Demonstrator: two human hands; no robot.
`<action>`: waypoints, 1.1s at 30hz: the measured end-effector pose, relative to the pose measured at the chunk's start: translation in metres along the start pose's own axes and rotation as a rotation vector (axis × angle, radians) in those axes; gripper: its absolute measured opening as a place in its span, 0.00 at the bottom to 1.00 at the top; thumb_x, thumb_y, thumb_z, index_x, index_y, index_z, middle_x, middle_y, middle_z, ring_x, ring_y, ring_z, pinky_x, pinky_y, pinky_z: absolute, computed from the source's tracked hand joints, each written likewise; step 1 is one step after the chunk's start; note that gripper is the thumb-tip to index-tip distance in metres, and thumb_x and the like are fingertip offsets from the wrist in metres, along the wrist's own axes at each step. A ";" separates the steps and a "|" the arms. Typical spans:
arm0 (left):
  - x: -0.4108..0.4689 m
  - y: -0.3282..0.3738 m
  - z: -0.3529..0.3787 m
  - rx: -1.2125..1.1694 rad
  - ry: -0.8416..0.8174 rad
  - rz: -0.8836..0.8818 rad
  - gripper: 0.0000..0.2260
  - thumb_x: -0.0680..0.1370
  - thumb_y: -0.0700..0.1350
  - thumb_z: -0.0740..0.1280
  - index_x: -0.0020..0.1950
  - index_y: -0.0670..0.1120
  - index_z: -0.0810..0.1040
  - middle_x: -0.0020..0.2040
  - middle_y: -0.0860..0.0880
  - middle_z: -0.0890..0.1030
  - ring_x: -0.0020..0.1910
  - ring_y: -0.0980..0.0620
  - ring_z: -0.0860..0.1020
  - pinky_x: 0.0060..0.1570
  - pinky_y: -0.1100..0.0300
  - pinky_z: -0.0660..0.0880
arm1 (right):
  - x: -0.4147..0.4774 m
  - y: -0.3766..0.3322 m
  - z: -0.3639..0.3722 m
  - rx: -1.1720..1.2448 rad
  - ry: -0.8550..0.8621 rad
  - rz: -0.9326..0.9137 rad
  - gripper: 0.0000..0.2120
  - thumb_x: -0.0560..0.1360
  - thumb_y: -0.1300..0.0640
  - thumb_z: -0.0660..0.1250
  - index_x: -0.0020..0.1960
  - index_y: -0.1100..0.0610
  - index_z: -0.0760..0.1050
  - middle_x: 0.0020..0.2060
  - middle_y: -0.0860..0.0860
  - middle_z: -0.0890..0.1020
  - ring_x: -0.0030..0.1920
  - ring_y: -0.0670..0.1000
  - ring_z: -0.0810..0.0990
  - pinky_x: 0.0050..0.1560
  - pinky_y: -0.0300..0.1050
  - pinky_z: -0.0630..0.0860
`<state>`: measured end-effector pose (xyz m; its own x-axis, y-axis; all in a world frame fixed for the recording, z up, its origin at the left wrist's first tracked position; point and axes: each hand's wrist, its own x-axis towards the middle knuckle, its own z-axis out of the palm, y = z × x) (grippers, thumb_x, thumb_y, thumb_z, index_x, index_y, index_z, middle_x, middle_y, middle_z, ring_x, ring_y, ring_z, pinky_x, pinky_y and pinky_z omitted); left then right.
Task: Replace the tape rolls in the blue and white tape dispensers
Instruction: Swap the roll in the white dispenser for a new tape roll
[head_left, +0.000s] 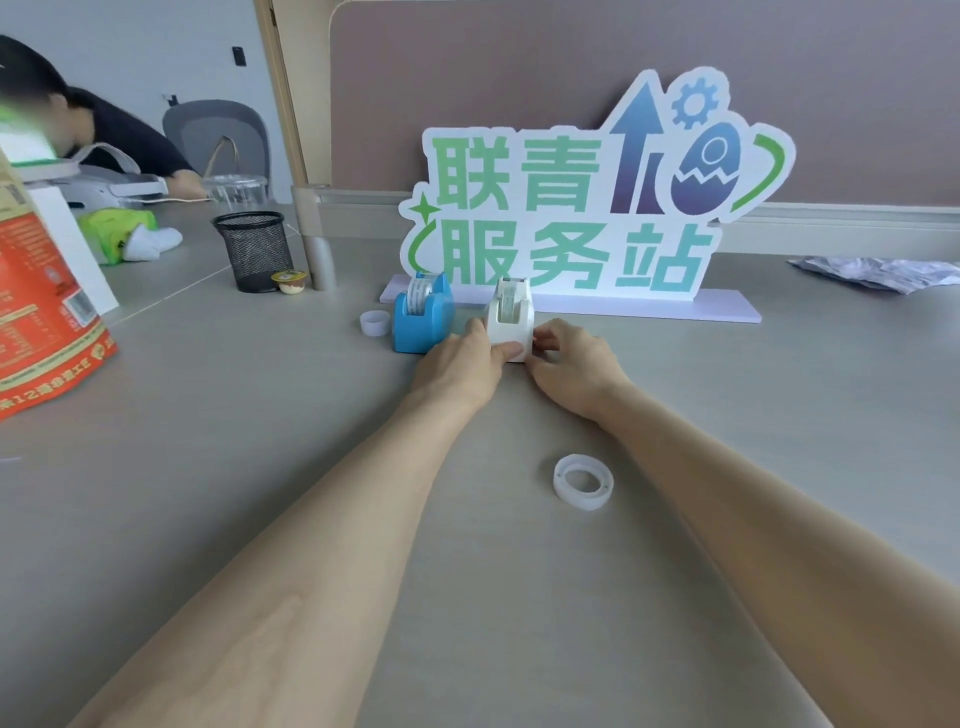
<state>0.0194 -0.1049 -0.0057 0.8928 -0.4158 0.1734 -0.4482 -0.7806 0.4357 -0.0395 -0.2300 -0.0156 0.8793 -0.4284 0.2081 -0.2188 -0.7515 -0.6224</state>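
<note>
A white tape dispenser (511, 317) with a roll in it stands on the grey desk in front of a sign. My left hand (462, 364) grips its left side and front, thumb across the base. My right hand (569, 364) pinches its right side. Just left of it stands the blue tape dispenser (418, 325), also with a roll of tape (418, 293) in it, touched by neither hand. A loose clear tape roll (583, 480) lies flat between my forearms. A small empty white core (375, 322) stands left of the blue dispenser.
The standing sign (571, 208) with green characters backs the dispensers. A black mesh pen cup (254, 249) and a small yellow-lidded cup (288, 282) are at the left. An orange box (41, 306) stands at the far left, crumpled plastic (878, 273) at the right. Another person sits far left.
</note>
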 end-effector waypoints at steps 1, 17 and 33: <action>-0.003 0.002 -0.001 0.019 -0.013 -0.006 0.23 0.80 0.60 0.55 0.63 0.42 0.68 0.60 0.40 0.77 0.57 0.39 0.76 0.44 0.53 0.68 | -0.003 -0.002 -0.001 -0.013 -0.012 0.001 0.17 0.73 0.54 0.63 0.62 0.51 0.74 0.60 0.48 0.81 0.63 0.54 0.76 0.66 0.54 0.69; -0.089 -0.025 -0.021 0.086 -0.129 0.287 0.21 0.82 0.49 0.50 0.76 0.50 0.62 0.79 0.53 0.58 0.77 0.53 0.56 0.73 0.58 0.53 | -0.156 -0.013 -0.054 0.003 -0.101 -0.199 0.09 0.74 0.51 0.69 0.53 0.50 0.79 0.42 0.45 0.81 0.44 0.46 0.77 0.44 0.26 0.68; -0.096 -0.038 -0.029 0.001 -0.029 0.214 0.18 0.81 0.46 0.53 0.71 0.49 0.69 0.75 0.52 0.67 0.73 0.53 0.64 0.67 0.60 0.61 | -0.041 -0.015 -0.015 -0.320 0.115 -0.083 0.12 0.75 0.64 0.59 0.57 0.65 0.75 0.60 0.61 0.72 0.55 0.65 0.75 0.56 0.53 0.74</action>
<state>-0.0478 -0.0218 -0.0129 0.7758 -0.5850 0.2363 -0.6271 -0.6737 0.3910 -0.0784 -0.2089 -0.0030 0.8502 -0.3993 0.3431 -0.2862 -0.8975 -0.3354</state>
